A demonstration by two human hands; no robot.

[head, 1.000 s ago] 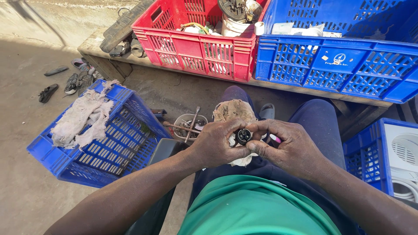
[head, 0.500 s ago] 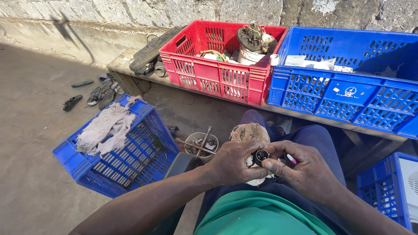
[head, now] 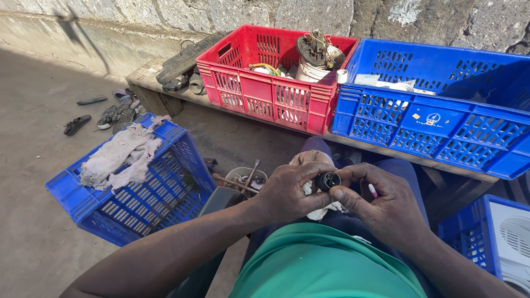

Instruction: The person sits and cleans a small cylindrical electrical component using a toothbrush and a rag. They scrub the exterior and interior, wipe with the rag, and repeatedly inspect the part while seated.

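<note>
just black part [head: 328, 180] between fingertips [head: 312, 171]

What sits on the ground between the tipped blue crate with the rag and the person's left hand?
In the head view, a small round tub of metal tools and bits stands between the tipped blue crate and the left hand, which pinches a small black round part.

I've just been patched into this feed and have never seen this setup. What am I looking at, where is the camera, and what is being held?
There is no machine here: a seated person works with bare hands, and the camera on their head looks down at their lap. The left hand and right hand together hold a small black round part over a rag on the knee. A small bowl of tools sits below. A blue crate draped with cloth stands at left; a red crate and another blue crate sit on a bench.
</note>
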